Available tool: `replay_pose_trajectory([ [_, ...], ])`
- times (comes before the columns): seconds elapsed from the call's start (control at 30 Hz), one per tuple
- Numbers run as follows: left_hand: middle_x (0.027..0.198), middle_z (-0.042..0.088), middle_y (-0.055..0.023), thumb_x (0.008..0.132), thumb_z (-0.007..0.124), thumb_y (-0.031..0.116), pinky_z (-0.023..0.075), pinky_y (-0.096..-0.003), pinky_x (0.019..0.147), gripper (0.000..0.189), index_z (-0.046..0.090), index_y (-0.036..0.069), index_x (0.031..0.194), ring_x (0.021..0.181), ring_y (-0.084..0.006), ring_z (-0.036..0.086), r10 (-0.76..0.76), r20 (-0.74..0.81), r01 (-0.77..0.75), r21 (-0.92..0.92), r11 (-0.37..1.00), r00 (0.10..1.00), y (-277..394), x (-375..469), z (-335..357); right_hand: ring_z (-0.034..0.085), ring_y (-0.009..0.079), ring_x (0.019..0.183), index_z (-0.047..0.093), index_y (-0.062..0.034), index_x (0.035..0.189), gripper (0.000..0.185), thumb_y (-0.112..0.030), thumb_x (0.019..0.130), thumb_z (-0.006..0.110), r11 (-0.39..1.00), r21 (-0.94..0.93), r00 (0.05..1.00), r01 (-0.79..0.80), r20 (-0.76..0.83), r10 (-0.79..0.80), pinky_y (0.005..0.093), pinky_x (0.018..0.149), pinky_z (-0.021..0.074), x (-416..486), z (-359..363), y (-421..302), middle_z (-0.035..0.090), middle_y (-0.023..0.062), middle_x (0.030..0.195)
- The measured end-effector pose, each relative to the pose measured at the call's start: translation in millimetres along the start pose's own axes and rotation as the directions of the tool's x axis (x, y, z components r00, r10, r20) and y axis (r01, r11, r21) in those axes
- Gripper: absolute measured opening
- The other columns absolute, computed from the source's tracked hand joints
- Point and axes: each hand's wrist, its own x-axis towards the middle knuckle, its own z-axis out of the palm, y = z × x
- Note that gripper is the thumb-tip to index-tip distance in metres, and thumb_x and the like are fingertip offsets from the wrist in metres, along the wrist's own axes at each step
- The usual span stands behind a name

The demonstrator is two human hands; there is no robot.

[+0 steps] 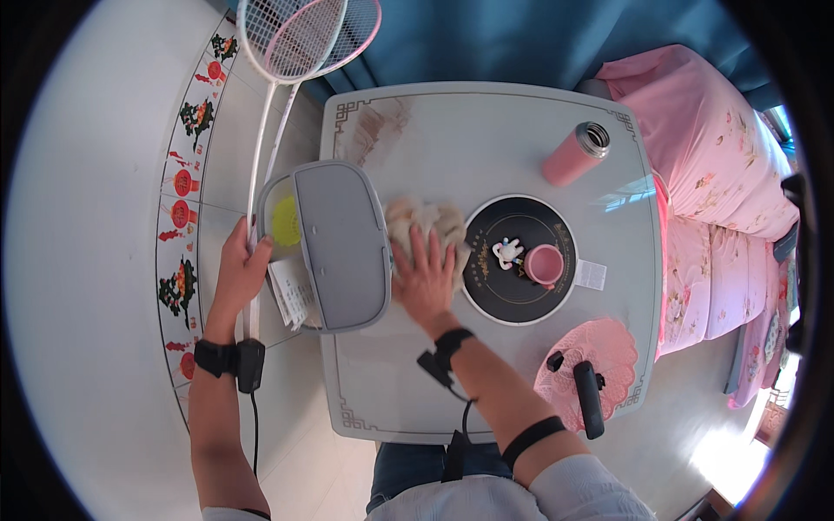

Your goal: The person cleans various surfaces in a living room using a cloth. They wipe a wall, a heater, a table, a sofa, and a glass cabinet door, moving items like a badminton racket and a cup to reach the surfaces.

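In the head view my left hand (244, 264) is closed around the shafts of two badminton rackets (264, 124), at the table's left side. Their strung heads, one rimmed white and one pink, point away from me. Beside it, a grey lidded storage box (342, 244) overhangs the left table edge; its uncovered side shows a yellow-green item (285, 221) and folded paper with writing (291, 293). My right hand (427, 273) lies flat, fingers spread, on a crumpled beige cloth (417, 215) right of the box. The cloth's underside is hidden.
On the grey table (456, 130), a black round plate (495, 296) carries a pink cup (544, 264) and a small white figurine (507, 253). An uncapped pink bottle (573, 156) stands behind. A pink lace-like tray (619, 338) holds a black device (589, 400) at the near right.
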Motion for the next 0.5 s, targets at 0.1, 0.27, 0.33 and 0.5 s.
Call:
replay_pose_trajectory([
  [0.1,0.076,0.048,0.0022,0.094,0.056,0.009,0.0363,-0.0243,0.06,0.012,0.055,0.0,0.103,0.068,-0.0056,0.039,-0.029,-0.019,0.027,-0.087,0.996,0.999,1,-1,-3,0.027,0.0401,0.143,0.051,-0.0256,0.142,0.059,-0.051,0.089,0.06,0.986,-0.122,0.984,-0.117,-0.151,0.098,0.0669,0.112,0.0202,84,17,40,0.035,0.0125,0.154],
  [0.27,0.076,0.048,0.0039,0.093,0.055,0.006,0.0341,-0.0214,0.056,0.016,0.054,0.0,0.107,0.065,-0.0027,0.04,-0.09,-0.011,0.085,-0.219,0.972,0.996,-1,-1,0,0.028,0.0415,0.142,0.046,-0.0215,0.146,0.067,-0.057,0.09,0.056,0.933,-0.188,0.921,-0.308,-0.307,0.242,0.0679,0.11,0.0206,214,28,118,0.036,0.0158,0.153],
  [0.33,0.077,0.048,0.0036,0.091,0.054,0.005,0.0338,-0.0209,0.055,0.018,0.053,-0.001,0.109,0.064,-0.0022,0.04,-0.118,-0.016,0.113,-0.193,0.975,0.993,-4,-3,1,0.028,0.0429,0.143,0.043,-0.0186,0.147,0.073,-0.063,0.09,0.053,0.948,-0.12,0.936,-0.296,-0.233,0.263,0.0682,0.109,0.0205,253,32,126,0.032,0.0181,0.156],
  [0.5,0.081,0.05,0.0024,0.091,0.052,0.005,0.0345,-0.0207,0.057,0.024,0.053,-0.001,0.114,0.065,-0.0026,0.041,-0.146,-0.017,0.137,-0.249,0.959,0.989,-13,-7,2,0.019,0.0424,0.147,0.034,-0.0193,0.154,0.09,-0.078,0.086,0.043,0.98,-0.198,0.999,-0.016,0.034,0.023,0.0673,0.112,0.0161,302,67,60,0.019,0.0247,0.16],
])
